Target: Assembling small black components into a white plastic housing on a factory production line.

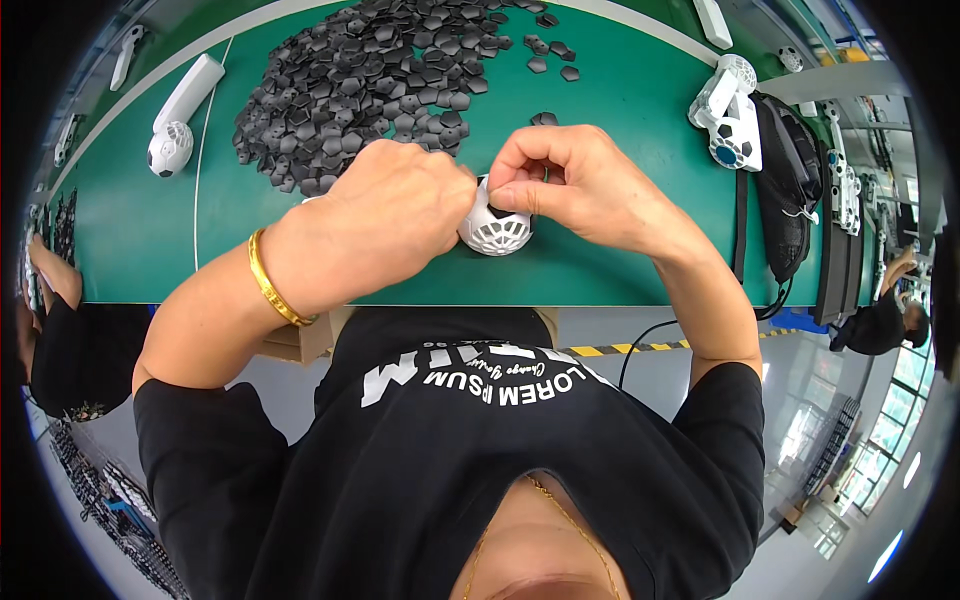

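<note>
The right hand (600, 190) has its thumb and forefinger drawn into a narrow pinch on the upper part of a white ball (499, 237), whose near side is an open lattice; a dark patch (502, 212) shows on the ball just under that thumb, while the other right fingers curl loosely; the left hand (385, 215) is bunched against the ball's left side, its back upward, so its fingertips are hidden and I cannot tell how it grips; the ball sits between the two hands, over the near part of the green worktop (620, 120); below the fingers, white lettering (480, 372) runs across the black shirt (470, 450), upside down in this view; beyond the fingers and to their left spreads a large heap of black pentagonal pieces (365, 85); farther left lies a long white part (190, 92) with a patterned ball (171, 148) at its end; well to the right, white parts (735, 125) lie beside a black mesh bag (790, 185), whose contents I cannot make out.
</note>
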A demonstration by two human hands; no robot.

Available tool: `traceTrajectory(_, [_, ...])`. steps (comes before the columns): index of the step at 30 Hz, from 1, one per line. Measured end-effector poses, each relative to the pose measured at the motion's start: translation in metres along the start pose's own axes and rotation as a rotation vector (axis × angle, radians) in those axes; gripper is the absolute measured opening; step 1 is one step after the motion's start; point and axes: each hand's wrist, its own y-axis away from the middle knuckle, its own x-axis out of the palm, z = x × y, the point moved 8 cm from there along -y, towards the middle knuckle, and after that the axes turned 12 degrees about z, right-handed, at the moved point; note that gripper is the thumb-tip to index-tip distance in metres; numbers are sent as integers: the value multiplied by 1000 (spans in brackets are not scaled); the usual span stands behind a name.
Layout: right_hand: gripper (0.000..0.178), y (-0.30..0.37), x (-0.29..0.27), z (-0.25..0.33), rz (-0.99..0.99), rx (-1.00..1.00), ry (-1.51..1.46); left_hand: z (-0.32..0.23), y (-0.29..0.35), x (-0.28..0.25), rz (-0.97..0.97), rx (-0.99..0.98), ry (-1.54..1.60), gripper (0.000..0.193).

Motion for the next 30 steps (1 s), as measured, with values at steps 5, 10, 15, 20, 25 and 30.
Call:
traceTrajectory(5, [10, 0, -7, 5, 4, 13, 55, -8, 0, -12, -101, 97, -105, 7])
traceTrajectory(10, [23, -16, -4, 6, 210, -33, 194, -7, -8, -5, 36, 22, -176, 12])
traceTrajectory(15, [30, -20, 4, 12, 324, 31, 322, -15, -9, -7, 85, 64, -253, 9])
traceTrajectory(20, [29, -27, 1, 4, 334, -1, 191, 6, -13, -5, 177, 45, -148, 25])
traceTrajectory(25, [19, -13, -58, -42, -151, -58, -478, 52, -37, -52, 155, 52, 108, 32])
traceTrajectory(30, [10, 19, -104, -86, -712, -161, -467, 167, -83, -134, -210, -210, 204, 46])
